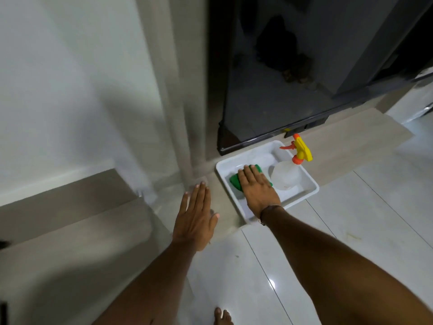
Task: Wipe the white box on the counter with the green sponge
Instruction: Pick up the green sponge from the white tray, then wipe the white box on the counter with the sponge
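The head view looks down at a shiny white tile floor. A little right of the middle of the frame sits the white box, a low open tray with a raised rim. It rests on a pale beige strip of floor, just below a big dark fridge that fills the upper right.

The right hand reaches into the box. It lies flat, palm down, with the fingers spread out, and it presses on the green sponge. The sponge is inside the box, at its left part, and peeks out on the left of the hand and past the fingertips. A thin band goes around that wrist.

Also inside the box, on its right side, is a clear spray bottle with a yellow and orange top.

The left hand is left of the box, apart from it. It is open and flat, fingers straight, holding nothing, above the beige strip.

At the bottom middle of the frame some bare toes show on the tiles. A white wall fills the upper left.
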